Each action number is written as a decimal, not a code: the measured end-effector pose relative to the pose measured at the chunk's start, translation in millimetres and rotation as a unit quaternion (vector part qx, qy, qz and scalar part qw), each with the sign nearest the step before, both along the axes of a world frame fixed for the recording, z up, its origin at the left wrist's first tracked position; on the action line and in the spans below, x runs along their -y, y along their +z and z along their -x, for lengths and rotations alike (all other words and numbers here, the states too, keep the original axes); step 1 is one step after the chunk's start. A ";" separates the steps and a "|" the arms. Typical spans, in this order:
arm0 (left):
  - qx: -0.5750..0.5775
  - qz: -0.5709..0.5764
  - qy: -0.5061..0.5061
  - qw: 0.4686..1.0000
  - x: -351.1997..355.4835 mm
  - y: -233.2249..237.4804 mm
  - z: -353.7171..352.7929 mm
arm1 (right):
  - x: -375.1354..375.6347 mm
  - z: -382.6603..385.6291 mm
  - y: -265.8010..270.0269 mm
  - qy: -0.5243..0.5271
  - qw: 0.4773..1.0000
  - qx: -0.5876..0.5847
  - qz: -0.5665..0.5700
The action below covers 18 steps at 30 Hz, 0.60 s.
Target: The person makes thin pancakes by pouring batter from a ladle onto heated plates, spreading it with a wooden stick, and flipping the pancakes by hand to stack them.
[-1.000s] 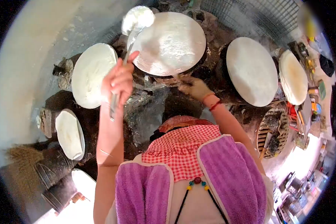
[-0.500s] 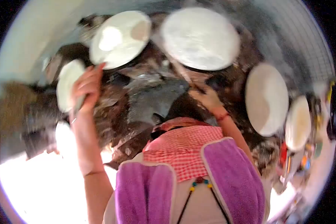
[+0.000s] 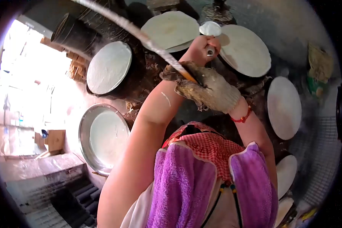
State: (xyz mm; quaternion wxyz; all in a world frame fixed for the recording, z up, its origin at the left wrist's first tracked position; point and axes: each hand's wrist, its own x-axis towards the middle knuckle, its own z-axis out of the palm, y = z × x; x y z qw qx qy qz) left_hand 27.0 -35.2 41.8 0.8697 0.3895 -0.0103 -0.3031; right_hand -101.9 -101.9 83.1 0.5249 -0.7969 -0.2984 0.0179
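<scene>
My left hand (image 3: 203,47) is closed around the handle of what looks like a ladle. The handle's hollow metal end pokes out of the fist, and the white, rounded bowl (image 3: 210,28) shows just beyond, between two round white sheets (image 3: 171,30) (image 3: 247,49). My right hand (image 3: 216,91), in a worn, dirty knitted glove, grips a long stick (image 3: 133,29). White residue coats this stick, which slants up to the far left over my left forearm. The gloved fingers are partly hidden in the folds of cloth.
More white sheets lie on dark round pans to the left (image 3: 109,67) and right (image 3: 284,108). A metal basin (image 3: 82,133) of white liquid stands at lower left. A dark bucket (image 3: 66,30) is at upper left, cardboard boxes (image 3: 55,140) at far left.
The view has swung left, bringing the basin and bucket into sight. My hands, apart before, are now close together, with my left arm reaching across beneath the stick.
</scene>
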 end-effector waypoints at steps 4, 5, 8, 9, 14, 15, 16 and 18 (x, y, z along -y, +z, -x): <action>-0.128 0.374 -0.168 0.903 -35.9 -19.8 -27.2 | -39.4 -26.6 -6.9 0.048 0.997 -0.022 0.049; -0.070 0.335 -0.136 0.930 -43.8 -17.4 -30.2 | -44.7 -33.0 -21.7 0.063 0.997 0.009 0.049; -0.109 0.283 -0.070 0.950 -61.4 -13.3 -47.3 | -62.8 -43.2 -24.2 0.084 0.995 0.021 0.042; -0.110 0.282 -0.071 0.950 -59.5 -18.9 -58.6 | -65.0 -42.1 -21.2 0.090 0.995 0.002 0.037; -0.285 0.316 -0.001 0.905 -68.2 -39.8 -110.1 | -77.1 -44.5 -27.8 0.062 0.994 0.047 0.077; -0.285 0.303 -0.002 0.910 -70.6 -40.0 -114.6 | -76.5 -45.9 -34.1 0.057 0.998 0.008 0.014; -0.288 0.303 -0.005 0.909 -73.1 -37.2 -114.9 | -73.4 -46.9 -37.6 0.051 0.997 -0.030 -0.050; -0.246 0.305 -0.004 0.920 -81.8 -32.4 -115.9 | -60.0 -50.1 -35.0 0.035 0.998 -0.040 -0.032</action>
